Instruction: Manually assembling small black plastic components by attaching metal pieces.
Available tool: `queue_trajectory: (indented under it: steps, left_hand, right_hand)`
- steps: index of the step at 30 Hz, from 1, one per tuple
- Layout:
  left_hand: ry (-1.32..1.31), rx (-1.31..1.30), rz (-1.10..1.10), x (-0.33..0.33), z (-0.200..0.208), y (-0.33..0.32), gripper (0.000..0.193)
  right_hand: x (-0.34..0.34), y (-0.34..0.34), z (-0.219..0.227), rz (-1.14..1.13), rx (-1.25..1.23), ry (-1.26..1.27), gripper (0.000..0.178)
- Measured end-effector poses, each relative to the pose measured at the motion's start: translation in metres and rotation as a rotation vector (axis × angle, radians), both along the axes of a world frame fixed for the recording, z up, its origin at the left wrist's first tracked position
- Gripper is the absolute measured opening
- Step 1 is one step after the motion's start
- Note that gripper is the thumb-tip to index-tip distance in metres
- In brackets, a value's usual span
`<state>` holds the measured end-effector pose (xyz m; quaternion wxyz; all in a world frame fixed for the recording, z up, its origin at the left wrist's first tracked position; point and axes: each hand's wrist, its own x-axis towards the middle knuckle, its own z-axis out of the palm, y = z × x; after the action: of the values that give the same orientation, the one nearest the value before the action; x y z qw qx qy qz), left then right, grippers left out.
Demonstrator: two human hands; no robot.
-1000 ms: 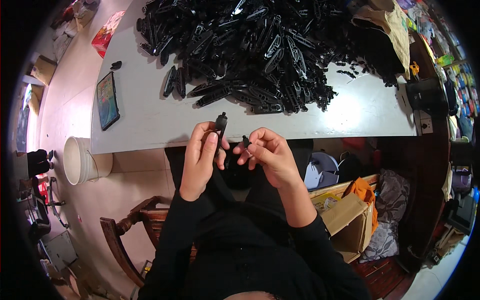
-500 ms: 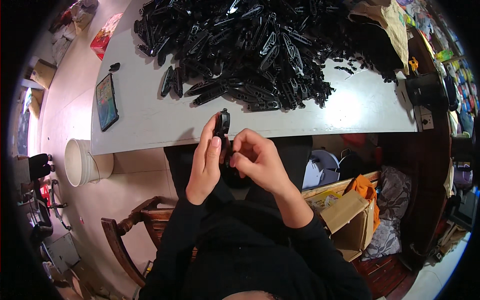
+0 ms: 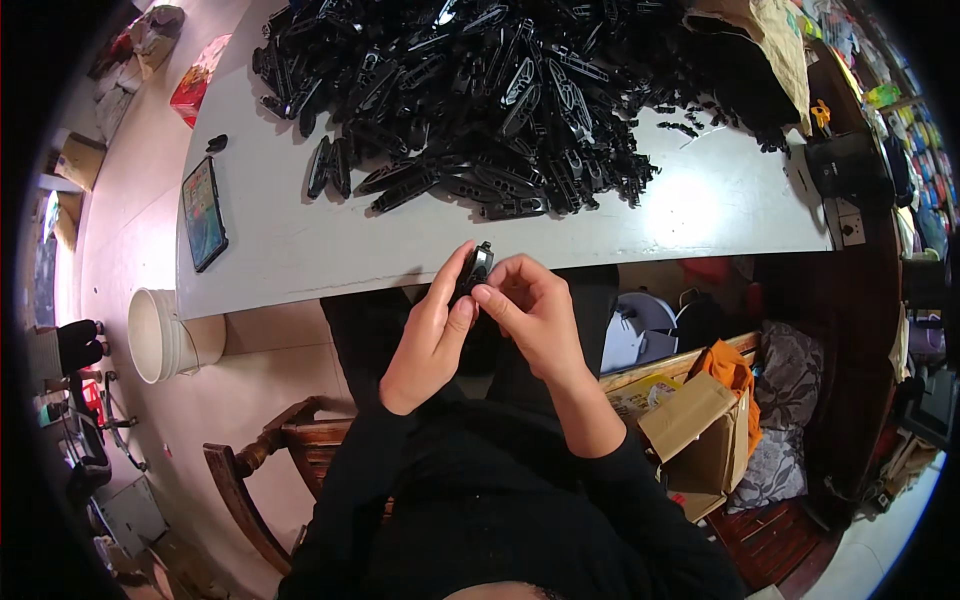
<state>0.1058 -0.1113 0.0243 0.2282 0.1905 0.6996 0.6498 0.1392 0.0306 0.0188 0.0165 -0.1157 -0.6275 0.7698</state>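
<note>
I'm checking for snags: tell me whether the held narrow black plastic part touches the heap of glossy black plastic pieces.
Apart. The head view shows white tabletop between the held part and the heap.

Glossy black elongated plastic pc [image 3: 482, 262] held btwn L hand [image 3: 430, 338] & R hand [image 3: 537, 318], far end showing, leaning slightly R. Near end mostly hidden by hands; fine detail too small to tell.

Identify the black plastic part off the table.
The black plastic part in the left hand, right hand at it; the others lie on the white tabletop.
</note>
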Motion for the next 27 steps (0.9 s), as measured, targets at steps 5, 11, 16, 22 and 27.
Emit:
queue_trajectory:
  steps: [5, 11, 16, 22, 27]
  left_hand:
    - [0.047, -0.044, -0.036, -0.001, 0.001, 0.005, 0.049]
    - [0.081, 0.015, -0.05, -0.001, 0.003, 0.008, 0.053]
    - [-0.057, 0.057, -0.076, -0.001, 0.004, 0.006, 0.057]
    - [0.277, -0.1, -0.078, -0.001, -0.001, 0.011, 0.057]
    - [0.304, -0.168, -0.079, 0.003, -0.002, 0.017, 0.057]
  right_hand:
    - [0.007, -0.002, 0.003, -0.073, 0.079, 0.021, 0.011]
    - [0.007, 0.004, 0.004, 0.008, -0.196, -0.034, 0.011]
    - [0.006, 0.006, 0.001, 0.062, -0.211, -0.034, 0.011]
    - [0.005, 0.006, 0.002, -0.045, -0.124, -0.005, 0.015]
    - [0.012, 0.015, 0.0, 0.009, -0.03, -0.097, 0.017]
